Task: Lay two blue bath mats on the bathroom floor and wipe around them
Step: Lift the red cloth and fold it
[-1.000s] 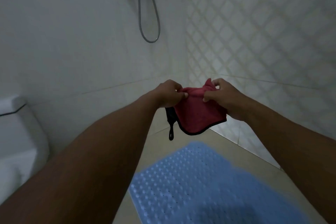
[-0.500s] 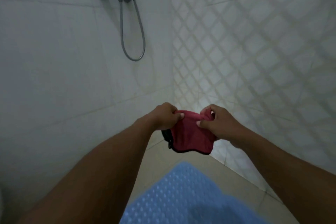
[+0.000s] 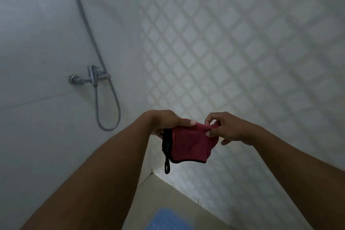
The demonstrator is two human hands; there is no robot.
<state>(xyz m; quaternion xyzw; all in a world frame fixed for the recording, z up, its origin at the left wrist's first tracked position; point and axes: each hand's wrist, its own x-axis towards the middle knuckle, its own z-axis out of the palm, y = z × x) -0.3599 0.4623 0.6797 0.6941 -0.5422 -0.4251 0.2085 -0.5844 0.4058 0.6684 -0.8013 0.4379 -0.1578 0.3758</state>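
Note:
A small red cloth with a black edge and a black hanging loop is held up in front of me at chest height. My left hand grips its upper left corner, thumb on top. My right hand pinches its upper right corner between thumb and fingers. Only the far end of one blue studded bath mat shows, lying on the beige floor at the bottom of the view. No second mat is in view.
A chrome shower mixer with a looping hose is mounted on the plain white wall to the left. A diamond-patterned tiled wall rises on the right. The two walls meet the floor in a corner just below the cloth.
The view has tilted upward, so the mat has dropped almost out of sight and the shower mixer has come lower. The toilet seen earlier at the left is gone. Both hands still hold the cloth.

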